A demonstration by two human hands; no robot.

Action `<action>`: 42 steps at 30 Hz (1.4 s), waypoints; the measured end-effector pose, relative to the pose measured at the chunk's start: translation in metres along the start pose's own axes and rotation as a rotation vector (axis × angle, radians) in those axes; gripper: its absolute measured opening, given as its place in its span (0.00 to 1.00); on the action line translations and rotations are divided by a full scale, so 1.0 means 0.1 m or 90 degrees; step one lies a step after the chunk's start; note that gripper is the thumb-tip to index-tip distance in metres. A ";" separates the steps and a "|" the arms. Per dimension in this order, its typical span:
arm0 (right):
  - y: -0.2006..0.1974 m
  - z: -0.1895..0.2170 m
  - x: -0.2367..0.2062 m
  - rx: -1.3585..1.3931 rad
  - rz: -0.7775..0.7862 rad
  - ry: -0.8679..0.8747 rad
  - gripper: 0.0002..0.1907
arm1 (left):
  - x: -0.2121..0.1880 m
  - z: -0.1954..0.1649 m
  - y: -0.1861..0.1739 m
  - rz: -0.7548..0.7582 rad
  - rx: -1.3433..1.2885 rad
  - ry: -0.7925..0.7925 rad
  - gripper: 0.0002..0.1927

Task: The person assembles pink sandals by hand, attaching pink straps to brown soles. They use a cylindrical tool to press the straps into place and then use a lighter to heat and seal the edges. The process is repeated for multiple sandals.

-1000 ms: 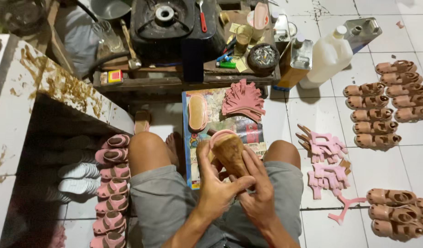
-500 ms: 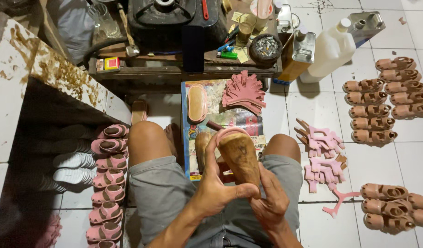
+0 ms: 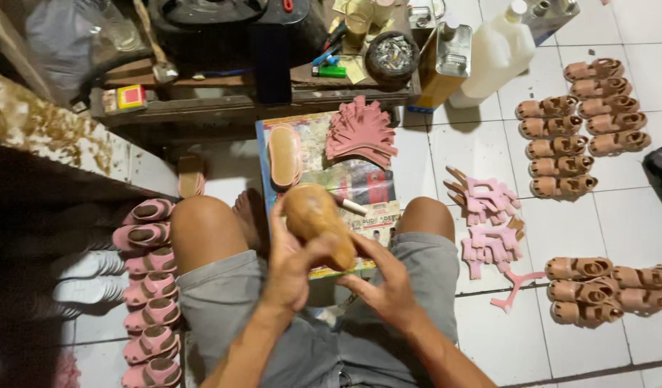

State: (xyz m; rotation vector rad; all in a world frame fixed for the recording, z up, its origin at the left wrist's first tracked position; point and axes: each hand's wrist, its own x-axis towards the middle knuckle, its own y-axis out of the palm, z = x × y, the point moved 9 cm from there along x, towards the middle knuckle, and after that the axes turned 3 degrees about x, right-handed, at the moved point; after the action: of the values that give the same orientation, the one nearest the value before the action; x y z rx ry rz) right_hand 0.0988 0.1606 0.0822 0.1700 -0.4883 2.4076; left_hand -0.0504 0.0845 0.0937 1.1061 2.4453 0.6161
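Hands meet above the seated person's lap: the left hand (image 3: 291, 262) is wrapped around a tan shoe form (image 3: 318, 221), thumb across its lower end, while the right hand (image 3: 385, 284) cups it from below with fingers curled against its underside, so the form stands tilted between the bare knees. Just beyond it on the tiled floor (image 3: 482, 151) lies a printed board (image 3: 360, 179) carrying a tan sole (image 3: 284, 154) near its left edge and a fan of pink cut pieces (image 3: 361, 133) at its far right corner. Pink sandals (image 3: 148, 287) line the floor at the left, tan sandals (image 3: 579, 122) sit in rows at the far right, and a low wooden bench (image 3: 223, 108) with a white jug (image 3: 493, 61) beside it stands farthest off.
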 end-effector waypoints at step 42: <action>-1.47 -0.59 0.86 -0.152 -0.262 0.084 0.13 | 1.80 0.66 0.64 0.163 0.219 0.007 0.54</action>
State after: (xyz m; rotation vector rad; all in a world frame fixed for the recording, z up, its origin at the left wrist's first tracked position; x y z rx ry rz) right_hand 0.1268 0.3384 0.0935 0.0036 -0.6084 1.9286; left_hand -0.0892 0.2761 0.0441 1.5710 2.4999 0.2749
